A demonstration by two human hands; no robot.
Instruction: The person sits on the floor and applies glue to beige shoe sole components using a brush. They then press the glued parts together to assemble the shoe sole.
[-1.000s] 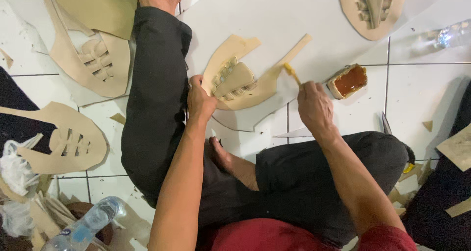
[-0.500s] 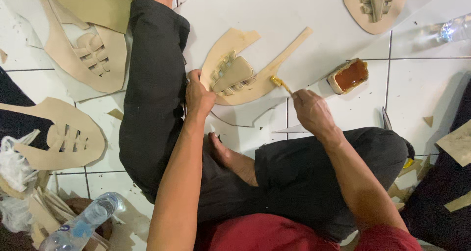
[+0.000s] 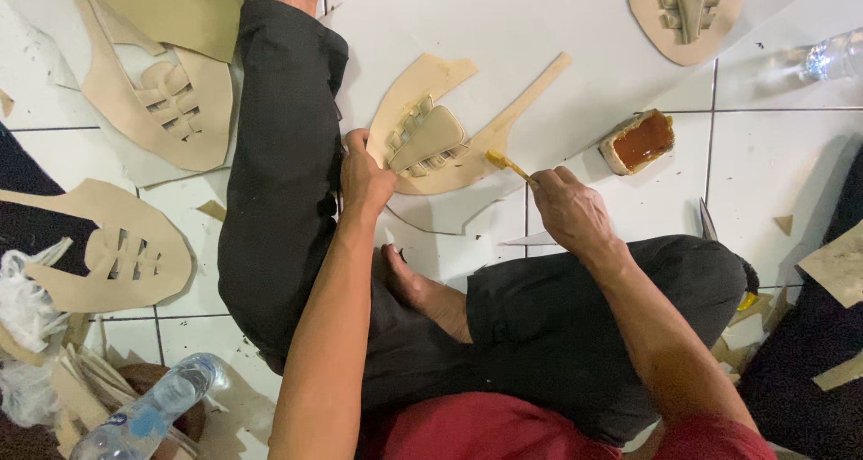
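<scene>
2 hands work: the left hand [image 3: 364, 179] pins the tan cutout [image 3: 431, 141], the right hand [image 3: 568, 210] grips a glue brush [image 3: 505, 163]. Glue could smear the white sheet [image 3: 539, 28] if the cutout slips.

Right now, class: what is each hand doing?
Left hand: pressing down on the tan leather cut-out, fingers curled at its edge.
Right hand: grip closed on a small yellow brush.

Off to the sides: tan woven cutouts [image 3: 171, 109] [image 3: 117, 262] on white tile floor [image 3: 782, 163], another cutout [image 3: 688, 10] top right, plastic bottle [image 3: 148, 410] bottom left, clear bottle [image 3: 831, 55] far right.
</scene>
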